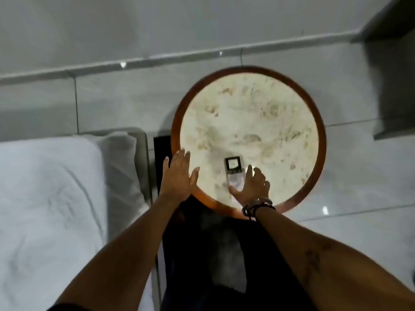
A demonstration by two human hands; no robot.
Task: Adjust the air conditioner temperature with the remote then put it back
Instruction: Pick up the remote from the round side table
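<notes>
A white air-conditioner remote with a small dark-framed display lies flat on the near part of a round marble-topped side table. My right hand rests over the remote's lower half, thumb on its left side and fingers along its right; whether it grips the remote I cannot tell. A dark beaded bracelet sits on that wrist. My left hand hovers flat and spread above the table's left rim, holding nothing.
A bed with white sheets fills the left side, close to the table. Grey tiled floor surrounds the table, and a wall skirting runs behind it. A dark cabinet stands at the far right. My dark-clothed legs are below.
</notes>
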